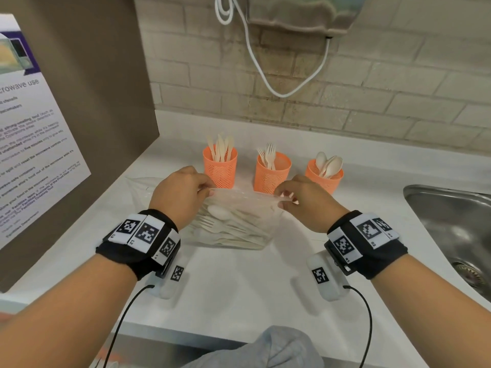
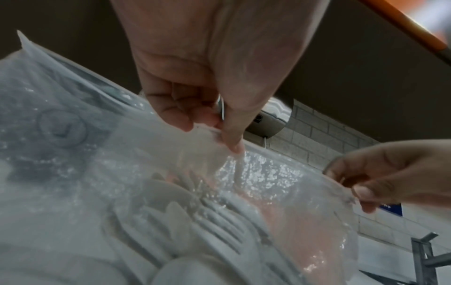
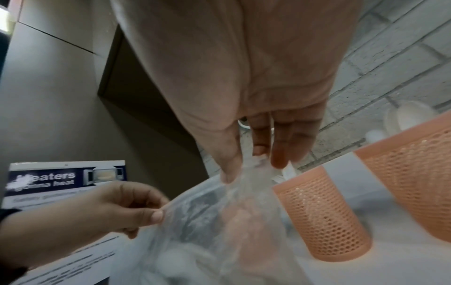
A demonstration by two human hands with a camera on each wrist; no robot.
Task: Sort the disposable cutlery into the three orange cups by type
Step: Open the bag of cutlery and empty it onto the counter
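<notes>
A clear plastic bag (image 1: pixel 233 229) of pale disposable cutlery stands on the white counter in front of three orange mesh cups. My left hand (image 1: pixel 186 192) pinches the bag's top edge at its left, and my right hand (image 1: pixel 297 197) pinches the same edge at its right. The left cup (image 1: pixel 220 168) holds knives, the middle cup (image 1: pixel 271 173) holds forks, the right cup (image 1: pixel 325 179) holds spoons. In the left wrist view my left hand (image 2: pixel 219 127) grips the bag (image 2: pixel 122 173). In the right wrist view my right hand (image 3: pixel 249 165) pinches the bag (image 3: pixel 207 221) beside the middle cup (image 3: pixel 322 216).
A steel sink (image 1: pixel 451 224) lies at the right of the white counter (image 1: pixel 239 288). A brown panel with a microwave notice (image 1: pixel 34 144) stands at the left. The brick wall (image 1: pixel 345 83) carries a white cable (image 1: pixel 265 62) behind the cups.
</notes>
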